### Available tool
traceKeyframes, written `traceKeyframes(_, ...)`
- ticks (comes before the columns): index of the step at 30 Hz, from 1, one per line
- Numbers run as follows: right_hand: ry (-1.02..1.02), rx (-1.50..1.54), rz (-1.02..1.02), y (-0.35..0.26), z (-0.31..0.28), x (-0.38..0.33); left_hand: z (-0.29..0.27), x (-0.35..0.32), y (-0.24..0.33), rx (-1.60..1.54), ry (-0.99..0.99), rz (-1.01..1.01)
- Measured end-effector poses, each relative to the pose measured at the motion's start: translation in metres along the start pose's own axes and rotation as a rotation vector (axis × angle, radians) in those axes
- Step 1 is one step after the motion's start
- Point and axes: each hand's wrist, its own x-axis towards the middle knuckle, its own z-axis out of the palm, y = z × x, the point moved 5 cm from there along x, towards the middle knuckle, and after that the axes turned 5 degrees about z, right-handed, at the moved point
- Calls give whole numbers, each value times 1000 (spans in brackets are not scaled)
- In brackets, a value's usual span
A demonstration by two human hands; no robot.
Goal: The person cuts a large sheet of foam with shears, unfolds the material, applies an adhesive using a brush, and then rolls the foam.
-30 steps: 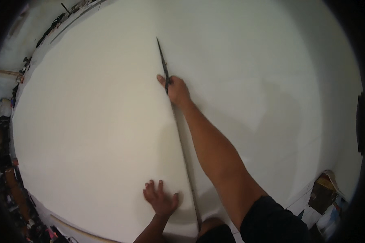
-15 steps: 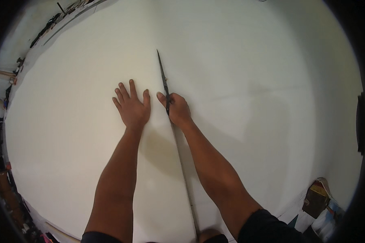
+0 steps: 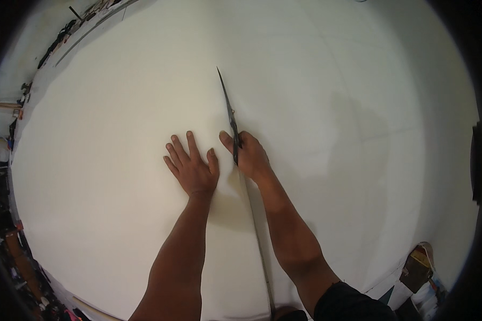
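A pair of long dark scissors point(image 3: 229, 108) is in my right hand point(image 3: 253, 156), whose fingers wrap the handles with the thumb toward the left. The narrow blades point away from me and look closed together, lying along a wide cream-white sheet point(image 3: 102, 160). From the scissors a straight edge of the sheet runs back toward my body, between my forearms. My left hand point(image 3: 195, 170) rests flat on the sheet with its fingers spread, just left of the scissors' handles, and holds nothing.
To the right of the edge lies a greyer white surface point(image 3: 326, 203) with faint lines and shadows. At the lower right stands a brown and yellow object point(image 3: 416, 266) among bags. Mixed clutter point(image 3: 24, 251) lines the left side. A pale wall rises at the right.
In the picture, both hands and the scissors sit lower and further right than before. My left hand is now closer to the scissors' handles. The view has shifted slightly too.
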Motion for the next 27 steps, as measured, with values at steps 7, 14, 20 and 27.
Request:
traceKeyframes(7,-8,47,-49,-2,4,21,0,-1,-3,-11,-48,-15)
traceKeyframes(14,-68,142,17,-46,-5,71,2,4,-1,-33,-89,-32)
traceKeyframes(20,-43,121,-64,-70,-8,93,3,2,-3,-22,-118,-41)
traceKeyframes(27,17,73,-88,-103,-12,141,4,3,-2,-13,-182,-54)
